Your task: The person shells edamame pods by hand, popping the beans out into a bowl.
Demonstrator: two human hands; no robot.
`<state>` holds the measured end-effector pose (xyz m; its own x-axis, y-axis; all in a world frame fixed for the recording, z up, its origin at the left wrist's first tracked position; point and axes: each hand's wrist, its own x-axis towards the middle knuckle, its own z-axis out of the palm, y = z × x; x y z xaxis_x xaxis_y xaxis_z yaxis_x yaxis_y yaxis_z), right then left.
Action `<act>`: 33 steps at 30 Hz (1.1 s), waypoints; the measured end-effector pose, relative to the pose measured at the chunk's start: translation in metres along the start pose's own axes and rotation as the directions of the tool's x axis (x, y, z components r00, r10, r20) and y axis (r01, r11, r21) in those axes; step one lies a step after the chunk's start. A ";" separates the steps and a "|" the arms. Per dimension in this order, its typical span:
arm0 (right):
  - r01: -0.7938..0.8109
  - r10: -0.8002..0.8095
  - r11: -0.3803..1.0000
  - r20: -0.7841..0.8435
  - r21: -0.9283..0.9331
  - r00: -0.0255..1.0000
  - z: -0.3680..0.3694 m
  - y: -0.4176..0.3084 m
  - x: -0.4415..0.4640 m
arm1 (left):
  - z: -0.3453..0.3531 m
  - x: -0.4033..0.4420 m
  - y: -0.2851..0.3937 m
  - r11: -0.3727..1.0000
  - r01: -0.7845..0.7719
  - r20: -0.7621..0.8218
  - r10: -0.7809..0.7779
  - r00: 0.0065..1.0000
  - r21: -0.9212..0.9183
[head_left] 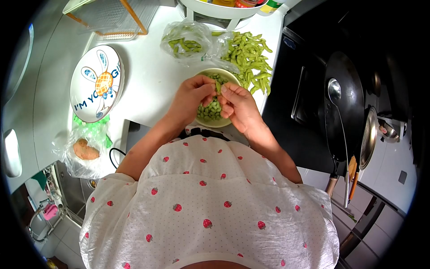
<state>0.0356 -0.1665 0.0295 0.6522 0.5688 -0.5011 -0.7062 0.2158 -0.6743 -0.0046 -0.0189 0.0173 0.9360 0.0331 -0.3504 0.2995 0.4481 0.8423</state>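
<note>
My left hand (191,99) and my right hand (242,107) meet above a pale yellow-green bowl (216,123). Both sets of fingertips pinch a single green soybean pod (218,86), one hand on each side. Shelled green beans (210,111) lie in the bowl, partly hidden by my hands. Just beyond the bowl, to the right, unshelled pods (248,54) are heaped on the white counter. More pods show inside a clear plastic bag (186,38) behind the bowl.
Left on the counter are a rabbit-print plate (89,99) and a bag with a brown tuber (86,150). A wire rack (123,33) and a round white tray (219,12) stand behind. On the right, a wok (340,130) and a ladle (334,89) rest on the black stove.
</note>
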 end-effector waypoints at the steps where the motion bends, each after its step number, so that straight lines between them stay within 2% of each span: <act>1: -0.005 0.006 1.000 0.005 -0.006 1.000 0.000 0.000 0.001 | 0.001 0.000 -0.002 0.999 0.017 -0.040 -0.019 0.999 -0.030; 2: 0.058 -0.070 0.971 -0.044 -0.230 0.997 0.002 0.000 0.001 | 0.004 0.001 -0.004 0.998 0.033 -0.079 -0.038 0.996 -0.061; 3: 0.104 -0.154 0.889 -0.077 -0.445 0.985 0.005 0.001 0.002 | 0.006 0.002 -0.006 0.994 0.049 -0.116 -0.059 0.991 -0.094; 4: 0.130 -0.242 0.759 -0.091 -0.638 0.966 0.007 0.002 0.001 | 0.006 0.002 -0.006 0.998 0.043 -0.137 -0.049 0.989 -0.047; 7: 0.339 -0.545 0.233 0.166 -0.912 0.822 -0.001 0.011 0.005 | 0.007 0.004 -0.008 0.996 0.029 -0.170 -0.013 0.985 0.090; 10: 0.325 -0.490 0.459 0.070 -0.827 0.869 -0.002 0.009 0.006 | 0.004 0.003 -0.010 0.976 -0.002 -0.160 0.037 0.986 0.217; 12: 0.306 -0.442 0.536 0.047 -0.787 0.896 -0.004 0.008 0.007 | 0.002 0.004 -0.014 0.957 -0.039 -0.155 0.087 0.984 0.288; 13: 0.295 -0.418 0.572 0.037 -0.765 0.908 -0.005 0.008 0.008 | 0.004 0.003 -0.013 0.897 -0.144 -0.154 0.226 0.962 0.419; 15: 0.182 -0.306 0.682 -0.051 -0.708 0.951 -0.001 0.001 0.004 | 0.011 0.000 -0.008 0.691 -0.313 -0.094 0.484 0.870 0.652; 16: 0.121 -0.244 0.730 -0.091 -0.673 0.966 0.001 -0.001 0.003 | 0.010 -0.001 -0.007 0.644 -0.343 -0.042 0.504 0.863 0.684; 18: 0.122 -0.251 0.720 -0.093 -0.683 0.963 0.001 -0.002 0.002 | 0.007 -0.001 -0.006 0.542 -0.401 0.064 0.535 0.842 0.739; 21: 0.200 -0.323 0.655 -0.030 -0.728 0.946 -0.004 0.001 0.004 | 0.004 0.002 -0.010 0.619 -0.358 0.053 0.455 0.889 0.699; 24: 0.273 -0.373 0.562 0.055 -0.781 0.926 -0.006 -0.001 0.002 | -0.005 0.004 -0.012 0.851 -0.249 0.048 0.256 0.965 0.463; 28: 0.403 -0.475 0.373 0.201 -0.836 0.857 0.000 -0.009 -0.003 | -0.007 0.005 -0.010 0.935 -0.163 0.079 0.145 0.986 0.315; 30: 0.387 -0.470 0.316 0.211 -0.867 0.857 0.003 -0.013 -0.005 | -0.006 0.006 -0.011 0.943 -0.154 0.069 0.139 0.988 0.297; 31: 0.378 -0.467 0.286 0.217 -0.880 0.857 0.003 -0.014 -0.005 | -0.006 0.006 -0.008 0.977 -0.071 0.060 0.060 0.996 0.203; 33: 0.376 -0.475 0.313 0.199 -0.872 0.857 0.004 -0.012 -0.004 | -0.006 0.004 -0.002 0.995 0.102 0.067 -0.102 0.993 0.010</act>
<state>0.0399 -0.1684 0.0416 0.8395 0.5433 -0.0010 0.2649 -0.4108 -0.8724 -0.0023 -0.0144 0.0112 0.9107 -0.0724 -0.4066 0.3950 0.4399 0.8065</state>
